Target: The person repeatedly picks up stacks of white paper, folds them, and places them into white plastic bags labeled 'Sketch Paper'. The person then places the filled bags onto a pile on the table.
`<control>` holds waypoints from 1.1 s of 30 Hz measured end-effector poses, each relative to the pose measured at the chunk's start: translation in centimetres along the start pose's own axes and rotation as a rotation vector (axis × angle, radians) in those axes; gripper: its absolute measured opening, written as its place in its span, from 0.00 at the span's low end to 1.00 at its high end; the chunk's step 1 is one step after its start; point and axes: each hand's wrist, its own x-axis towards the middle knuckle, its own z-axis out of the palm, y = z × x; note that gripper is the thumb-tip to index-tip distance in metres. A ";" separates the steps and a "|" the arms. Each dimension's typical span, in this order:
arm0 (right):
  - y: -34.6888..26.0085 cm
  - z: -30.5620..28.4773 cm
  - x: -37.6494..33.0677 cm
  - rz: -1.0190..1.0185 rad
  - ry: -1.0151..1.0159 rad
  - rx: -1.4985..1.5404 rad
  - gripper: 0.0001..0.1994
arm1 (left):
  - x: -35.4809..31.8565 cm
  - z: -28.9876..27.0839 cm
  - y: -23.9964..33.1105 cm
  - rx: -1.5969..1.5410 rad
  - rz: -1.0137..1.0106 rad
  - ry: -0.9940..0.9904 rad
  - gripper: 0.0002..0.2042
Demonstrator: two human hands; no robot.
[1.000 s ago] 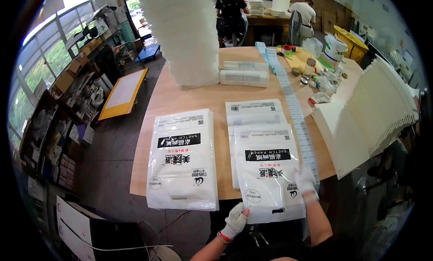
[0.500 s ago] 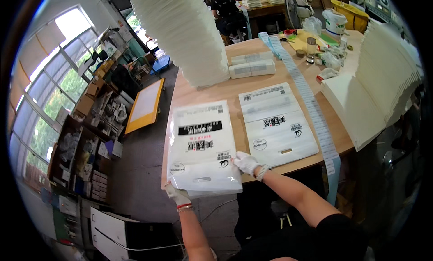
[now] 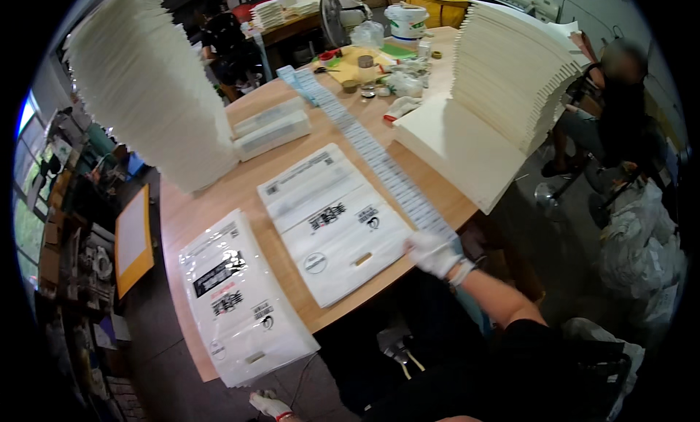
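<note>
Two gloved hands in the head view, both at the near edge of the wooden table (image 3: 219, 203). Right hand (image 3: 434, 253) in a white glove, resting at the near right corner, touching the near end of the long label strip (image 3: 379, 163) and just beside the right edge of the right stack of bags (image 3: 332, 221). Fingers loosely curled together on the strip end; whether clamped on it, cannot tell. Left hand (image 3: 270, 405) in a white glove with a red cuff, low at the bottom edge of the view, below the near left corner of the table, just under the overhanging end of the left stack of bags (image 3: 240, 302). Fingers partly cut off by the frame; state cannot be told.

Left stack of bags: white and clear plastic, printed in black, lying flat and projecting past the near edge. Right stack: white, flat, near the middle of the near edge. Label strip running diagonally from the far edge to the near right corner.

Also on the table: tall leaning pile of white sheets (image 3: 153, 87) toward the far left, fanned pile of white sheets (image 3: 510, 72) along the right edge, two long white boxes (image 3: 270, 127) between them, white bucket (image 3: 406, 21) at the far edge. Seated person (image 3: 620, 101) well apart to the right.
</note>
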 end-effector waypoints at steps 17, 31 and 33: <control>17.3 -16.4 -2.7 0.159 0.363 -0.394 0.08 | -31.3 19.7 2.3 0.568 0.846 -1.506 0.07; 10.2 -14.0 -13.0 0.631 0.005 1.088 0.10 | -38.4 26.4 4.6 0.535 -0.219 -1.952 0.30; 9.4 -7.9 -14.0 0.648 0.172 1.326 0.16 | -38.1 25.4 4.9 0.671 0.298 -1.847 0.34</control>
